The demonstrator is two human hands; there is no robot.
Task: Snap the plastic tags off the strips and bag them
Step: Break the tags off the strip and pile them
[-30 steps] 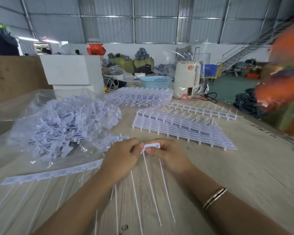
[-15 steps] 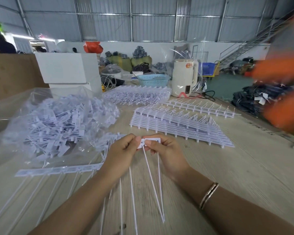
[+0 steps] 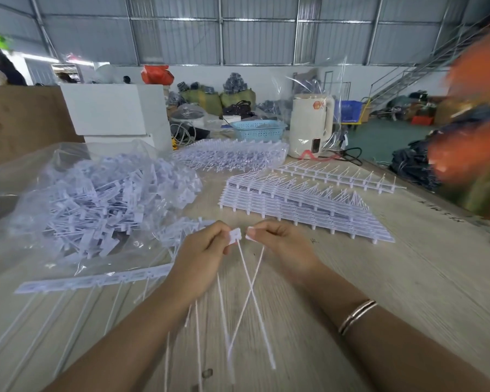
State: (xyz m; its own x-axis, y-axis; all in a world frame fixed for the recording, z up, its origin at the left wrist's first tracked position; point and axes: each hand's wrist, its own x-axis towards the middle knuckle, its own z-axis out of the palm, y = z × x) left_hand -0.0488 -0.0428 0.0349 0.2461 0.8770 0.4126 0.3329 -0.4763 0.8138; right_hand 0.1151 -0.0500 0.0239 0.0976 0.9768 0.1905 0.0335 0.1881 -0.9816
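Now hands (image 3: 239,244) pinching flat white tags (image 3: 235,236), thin stems crossed

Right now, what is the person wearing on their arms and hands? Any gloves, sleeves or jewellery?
No gloves and no sleeves in view: both forearms are bare to the frame edge. The left hand and its wrist carry nothing. The right hand is bare too, but the right wrist wears thin metal bangles, gold and silver in tone, stacked side by side. No rings visible on the fingers.
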